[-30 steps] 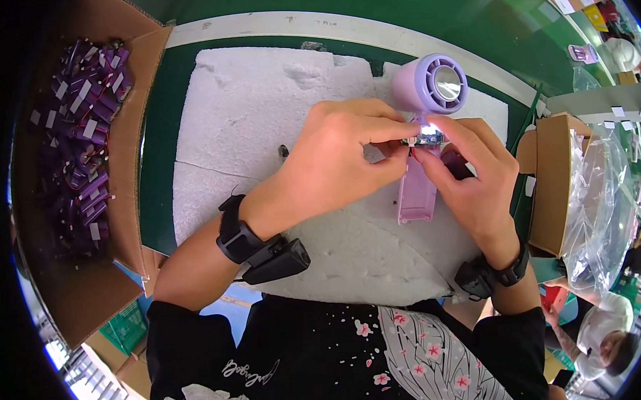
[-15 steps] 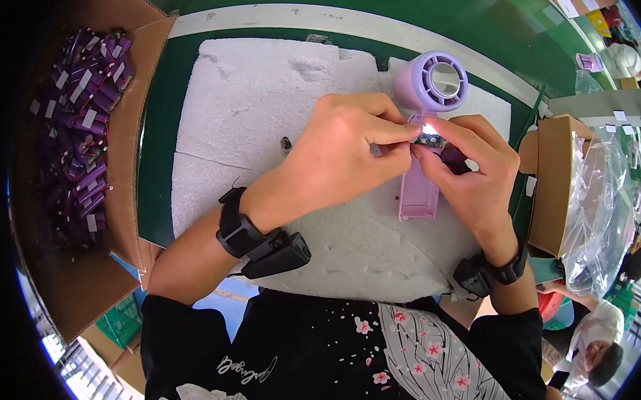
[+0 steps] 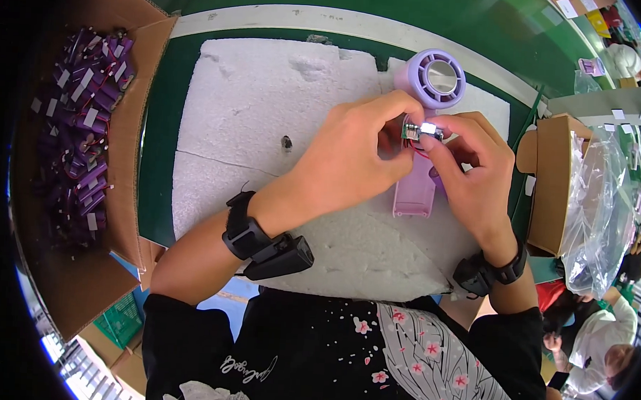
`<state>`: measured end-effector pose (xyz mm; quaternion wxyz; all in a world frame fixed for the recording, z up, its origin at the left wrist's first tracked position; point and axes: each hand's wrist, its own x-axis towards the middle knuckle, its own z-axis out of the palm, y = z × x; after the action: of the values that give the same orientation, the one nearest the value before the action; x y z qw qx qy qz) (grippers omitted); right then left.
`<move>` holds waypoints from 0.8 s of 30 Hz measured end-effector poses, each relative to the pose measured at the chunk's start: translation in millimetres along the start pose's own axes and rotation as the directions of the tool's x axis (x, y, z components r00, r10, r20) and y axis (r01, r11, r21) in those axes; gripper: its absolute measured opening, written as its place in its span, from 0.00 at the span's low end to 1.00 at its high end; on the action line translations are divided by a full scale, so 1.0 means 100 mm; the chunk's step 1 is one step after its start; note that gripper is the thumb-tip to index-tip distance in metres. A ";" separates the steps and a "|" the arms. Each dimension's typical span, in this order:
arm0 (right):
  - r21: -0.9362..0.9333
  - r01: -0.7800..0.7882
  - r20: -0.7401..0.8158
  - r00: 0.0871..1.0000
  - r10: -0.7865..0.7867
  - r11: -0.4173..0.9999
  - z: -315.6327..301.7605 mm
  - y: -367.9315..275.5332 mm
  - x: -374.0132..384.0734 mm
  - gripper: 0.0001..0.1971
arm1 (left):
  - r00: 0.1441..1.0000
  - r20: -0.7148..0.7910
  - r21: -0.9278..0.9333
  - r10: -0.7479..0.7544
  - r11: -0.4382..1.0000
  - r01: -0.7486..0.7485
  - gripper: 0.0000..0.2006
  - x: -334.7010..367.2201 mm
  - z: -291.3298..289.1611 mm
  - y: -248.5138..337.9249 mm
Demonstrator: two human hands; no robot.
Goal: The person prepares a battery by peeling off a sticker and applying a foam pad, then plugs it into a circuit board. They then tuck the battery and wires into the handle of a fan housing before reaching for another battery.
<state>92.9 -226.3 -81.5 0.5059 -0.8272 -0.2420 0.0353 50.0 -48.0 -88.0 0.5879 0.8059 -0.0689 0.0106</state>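
A small green circuit board (image 3: 411, 132) with a bright lit patch sits between my hands, above the fan's handle. The thumb and forefinger of my right hand (image 3: 476, 158) pinch its right part. My left hand (image 3: 355, 143) curls its forefinger and thumb around the left end, partly hiding their contact. Red wires (image 3: 421, 153) hang below the board. A purple battery (image 3: 436, 178) shows partly beneath my right hand. Under my fingers lies a lilac handheld fan, its round slotted head (image 3: 438, 78) at the far end and its open handle shell (image 3: 414, 195) towards me.
A white foam slab (image 3: 245, 118) lies beneath the work on a green table. On the left, a cardboard box (image 3: 123, 213) holds many wired purple batteries (image 3: 88, 118). Another box (image 3: 550, 181) with clear plastic bags (image 3: 595, 212) stands right. A seated person (image 3: 604, 341) is beyond it.
The board has turned and come into fuller view, showing its red wires. My left fingers have spread wider. The battery has shifted left beneath my right hand, and the fan has moved slightly.
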 end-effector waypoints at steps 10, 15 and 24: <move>-0.098 0.041 -0.001 0.999 -0.041 0.994 -0.06 -0.03 -0.01 0.09 | 0.999 0.032 0.038 -0.022 0.999 0.021 0.16 0.01 0.00 0.01; -0.160 0.104 0.059 0.994 -0.095 0.982 -0.12 -0.02 -0.01 0.09 | 0.997 0.052 -0.009 -0.052 0.999 0.053 0.17 0.00 0.00 0.00; -0.268 0.147 0.082 0.988 -0.130 0.952 -0.12 -0.15 -0.07 0.10 | 0.993 0.090 -0.072 -0.079 0.994 0.086 0.19 0.01 -0.03 0.01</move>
<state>85.0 -234.2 -64.2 0.3802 -0.8685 -0.3179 -0.0078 51.0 -45.9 -86.0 0.6143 0.7850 -0.0615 -0.0516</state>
